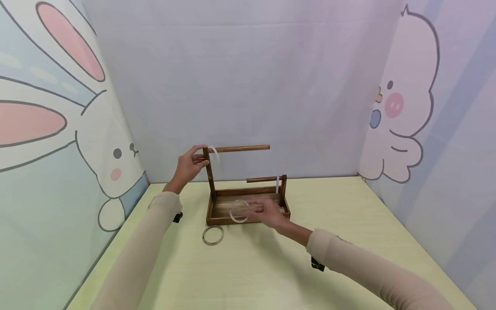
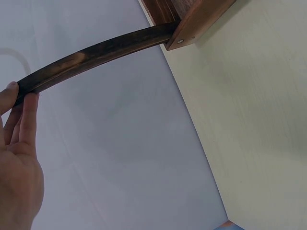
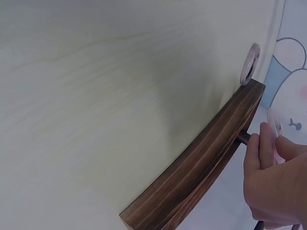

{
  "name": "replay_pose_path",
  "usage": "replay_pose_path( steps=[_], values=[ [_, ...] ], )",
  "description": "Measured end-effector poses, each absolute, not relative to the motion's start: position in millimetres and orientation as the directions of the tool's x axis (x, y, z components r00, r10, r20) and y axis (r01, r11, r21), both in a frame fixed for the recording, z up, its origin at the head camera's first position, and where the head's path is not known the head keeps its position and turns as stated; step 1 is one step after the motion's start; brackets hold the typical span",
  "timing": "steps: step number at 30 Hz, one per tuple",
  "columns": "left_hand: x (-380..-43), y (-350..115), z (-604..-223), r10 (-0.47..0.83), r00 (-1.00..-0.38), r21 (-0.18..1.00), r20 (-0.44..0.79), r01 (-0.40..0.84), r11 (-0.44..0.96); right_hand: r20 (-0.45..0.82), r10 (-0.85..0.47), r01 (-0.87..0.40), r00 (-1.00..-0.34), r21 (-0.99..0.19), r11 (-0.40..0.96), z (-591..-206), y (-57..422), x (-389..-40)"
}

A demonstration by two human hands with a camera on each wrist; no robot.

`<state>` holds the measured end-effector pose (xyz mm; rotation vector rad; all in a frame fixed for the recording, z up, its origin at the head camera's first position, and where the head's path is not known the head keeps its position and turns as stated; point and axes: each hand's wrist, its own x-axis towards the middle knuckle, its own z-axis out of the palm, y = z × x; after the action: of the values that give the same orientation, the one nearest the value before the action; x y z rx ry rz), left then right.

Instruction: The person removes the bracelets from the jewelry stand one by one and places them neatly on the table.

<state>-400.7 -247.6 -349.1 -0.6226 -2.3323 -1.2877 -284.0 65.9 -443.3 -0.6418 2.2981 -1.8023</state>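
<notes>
A dark brown wooden rack [image 1: 210,178] has a tray base, a tall left post with an upper rod and a short right post with a lower rod. My left hand [image 1: 189,166] pinches the top of the tall post between thumb and fingers. With its thumb and fingers, my right hand [image 1: 269,213] holds a thin, pale, see-through ring [image 3: 274,125] over the tray's front part. One white ring [image 1: 215,153] hangs on the upper rod beside the tall post. Another white ring [image 1: 277,185] hangs on the lower rod near the short post.
A greyish ring [image 1: 204,237] lies flat on the pale yellow table [image 1: 240,275], just in front of the tray's left corner. Cloth walls with cartoon animals [image 1: 116,168] stand at both sides, and a plain wall [image 1: 248,86] closes off the back.
</notes>
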Motion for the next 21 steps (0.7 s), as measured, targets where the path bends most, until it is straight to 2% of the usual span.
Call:
replay_pose_path(
  steps=[6, 21],
  values=[
    [-404, -246, -350, 0.192, -0.816, 0.681, 0.545, 0.564, 0.467, 0.1, -0.456, -0.166, -0.884, -0.98, 0.107, -451, 66, -281],
    [-405, -249, -353, 0.192, -0.814, 0.679, 0.548, 0.567, 0.466, 0.064, -0.49, -0.12, -0.87, -0.989, 0.084, -472, 56, -274]
  ],
)
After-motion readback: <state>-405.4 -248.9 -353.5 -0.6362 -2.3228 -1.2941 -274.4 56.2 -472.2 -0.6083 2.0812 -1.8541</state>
